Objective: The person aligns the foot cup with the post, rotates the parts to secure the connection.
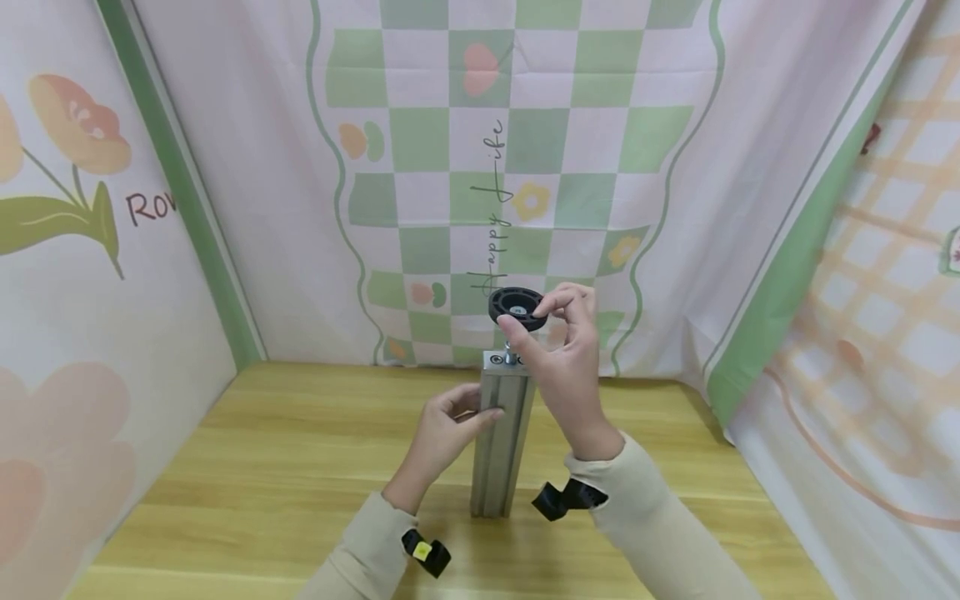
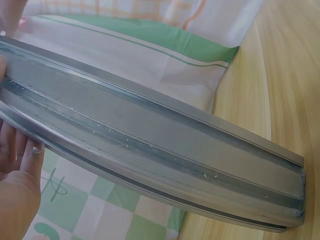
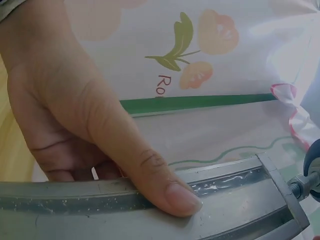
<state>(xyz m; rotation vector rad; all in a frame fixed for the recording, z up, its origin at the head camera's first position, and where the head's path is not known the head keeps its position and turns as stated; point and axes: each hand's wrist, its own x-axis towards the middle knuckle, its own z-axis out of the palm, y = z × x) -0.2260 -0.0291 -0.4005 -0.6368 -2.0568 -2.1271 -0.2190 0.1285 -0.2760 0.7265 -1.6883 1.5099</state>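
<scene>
A grey aluminium profile stands upright on the wooden table, with slots down its sides. My left hand grips it near the top, thumb across the front face; the right wrist view shows that thumb lying over a slot. From the profile's top end rises a threaded bolt with a nut, carrying the round black base of a levelling foot. My right hand pinches the rim of this base between thumb and index finger. In the left wrist view the profile crosses diagonally, its lower end on the table.
The wooden table spreads around the profile's foot. A printed curtain with green checks hangs behind it, and more printed cloth closes both sides. Black camera mounts sit on both wrists, the right one close beside the profile.
</scene>
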